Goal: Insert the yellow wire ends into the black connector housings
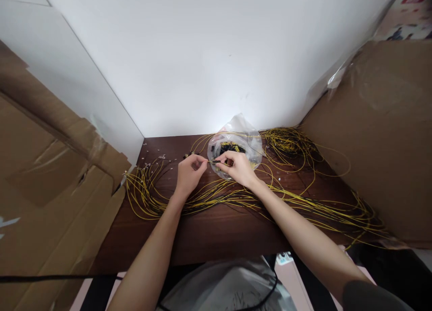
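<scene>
My left hand (189, 175) pinches a thin yellow wire (209, 162) between thumb and finger. Facing it, my right hand (237, 168) is closed on a small black connector-like piece (216, 161), which meets the wire's end; whether the wire is inside it I cannot tell. Just behind my hands stands an open clear plastic bag (248, 144) with small black and yellow pieces (229, 147) in it. Below my wrists a long bundle of yellow and black wires (216, 195) runs across the brown tabletop (199, 239).
A tangled coil of yellow wire (285, 140) lies at the back right. Cardboard stands on the left (60, 167) and right (378, 135), with a white wall (189, 63) behind. Small pale bits dot the tabletop. A grey plastic bag (229, 286) shows below the front edge.
</scene>
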{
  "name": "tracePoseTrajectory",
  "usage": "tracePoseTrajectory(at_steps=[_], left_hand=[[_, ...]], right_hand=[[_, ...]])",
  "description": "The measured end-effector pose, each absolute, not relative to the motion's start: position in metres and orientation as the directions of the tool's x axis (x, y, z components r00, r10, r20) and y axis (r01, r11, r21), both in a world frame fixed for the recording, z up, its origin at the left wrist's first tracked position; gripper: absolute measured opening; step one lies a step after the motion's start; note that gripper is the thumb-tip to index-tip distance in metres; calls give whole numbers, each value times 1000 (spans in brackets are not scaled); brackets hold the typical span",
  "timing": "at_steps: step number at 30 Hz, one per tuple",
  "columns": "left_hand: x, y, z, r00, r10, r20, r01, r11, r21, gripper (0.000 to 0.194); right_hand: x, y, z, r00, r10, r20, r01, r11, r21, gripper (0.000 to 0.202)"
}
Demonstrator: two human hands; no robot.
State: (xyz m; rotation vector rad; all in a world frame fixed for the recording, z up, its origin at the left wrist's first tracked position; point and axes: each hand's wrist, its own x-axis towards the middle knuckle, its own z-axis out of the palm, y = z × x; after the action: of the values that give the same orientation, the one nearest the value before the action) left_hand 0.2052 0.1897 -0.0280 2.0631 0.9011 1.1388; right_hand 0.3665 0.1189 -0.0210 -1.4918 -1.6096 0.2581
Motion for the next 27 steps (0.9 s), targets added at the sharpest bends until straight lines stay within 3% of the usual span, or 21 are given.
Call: tracePoseTrajectory(at_steps=[6,10,14,19,23,27], left_hand=[[203,193,-27,270,882,386,236,-450,861,15],[205,194,-26,191,939,287,12,-295,956,16],[205,195,-22,130,976,174,-225,-142,964,18],[199,199,-15,130,991,7,-481,57,875,19],[193,205,-9,114,988,-108,-641,156,751,3],[189,208,-5,115,970,-213,-786,220,578,16]], right_hand=[[371,119,-17,153,882,446,675,236,-699,13],[369,119,-18,142,880,453,714,225,-663,12],[368,118,-19,119,878,463,749,227,-623,10],[370,118,-18,139,895,423,729,196,-655,15],[373,119,-18,156,909,388,719,165,-676,20],[374,119,-19,153,910,387,731,159,-664,20]])
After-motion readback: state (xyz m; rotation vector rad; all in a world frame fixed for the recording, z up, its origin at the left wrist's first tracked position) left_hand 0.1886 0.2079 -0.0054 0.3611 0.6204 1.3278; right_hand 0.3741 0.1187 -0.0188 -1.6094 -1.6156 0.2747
